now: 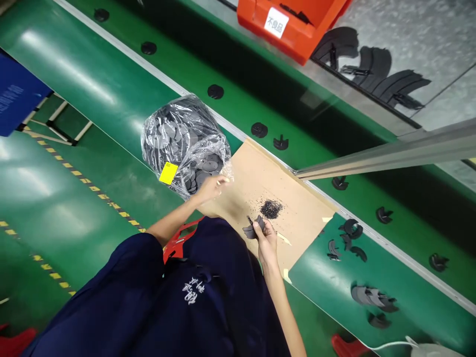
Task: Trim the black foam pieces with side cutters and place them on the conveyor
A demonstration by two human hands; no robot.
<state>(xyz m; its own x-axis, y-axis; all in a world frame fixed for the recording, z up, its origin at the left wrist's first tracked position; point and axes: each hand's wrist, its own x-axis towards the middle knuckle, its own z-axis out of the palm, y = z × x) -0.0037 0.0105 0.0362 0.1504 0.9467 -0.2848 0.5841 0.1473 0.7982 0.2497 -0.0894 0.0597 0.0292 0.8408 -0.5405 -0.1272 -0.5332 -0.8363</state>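
Note:
My right hand (267, 242) is closed on a curved black plastic part (251, 230), held low over the front of a brown cardboard sheet (243, 166). Just beyond it on the sheet lies a loose pile of tiny black pieces (271, 208). Beside the mouth of a clear plastic bag (186, 139), my left hand (211, 188) has its fingers curled together, with pale covers on some fingertips. Whatever those fingers may hold is too small to make out. Flat dark grey rounded pieces (210, 163) fill the bag, and a yellow label (168, 173) is stuck on it.
Black round parts (259, 130) are spaced along a green belt (178, 59) behind a metal rail. Curved parts (374, 296) lie on the green bench at right. A slanted metal post (372, 156) rises near the sheet. An orange bin (253, 20) stands at the back.

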